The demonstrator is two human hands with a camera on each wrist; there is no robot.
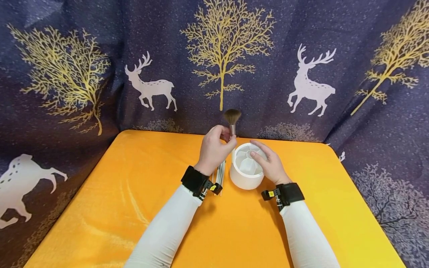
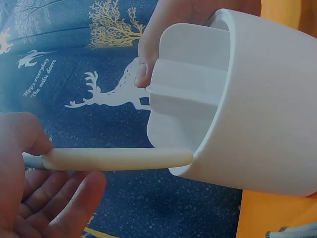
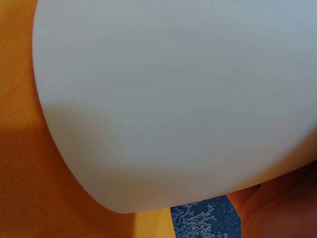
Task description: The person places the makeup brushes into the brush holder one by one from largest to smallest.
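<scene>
My left hand (image 1: 214, 149) pinches a makeup brush (image 1: 232, 123) upright, brown bristles up. Its cream handle (image 2: 119, 159) reaches down to the rim of a white round holder (image 1: 246, 169) with inner dividers. In the left wrist view the handle's end sits at the edge of the white round holder (image 2: 257, 114). My right hand (image 1: 269, 163) lies on the holder's right side, fingers over the rim. Fingertips (image 2: 143, 64) of that hand curl over the far rim. The right wrist view is almost filled by the holder's wall (image 3: 178, 99).
Several more slim brushes (image 1: 219, 173) lie on the orange tablecloth (image 1: 134, 208) just left of the holder, partly under my left wrist. A dark blue curtain (image 1: 83, 74) with deer and gold trees hangs behind and around the table.
</scene>
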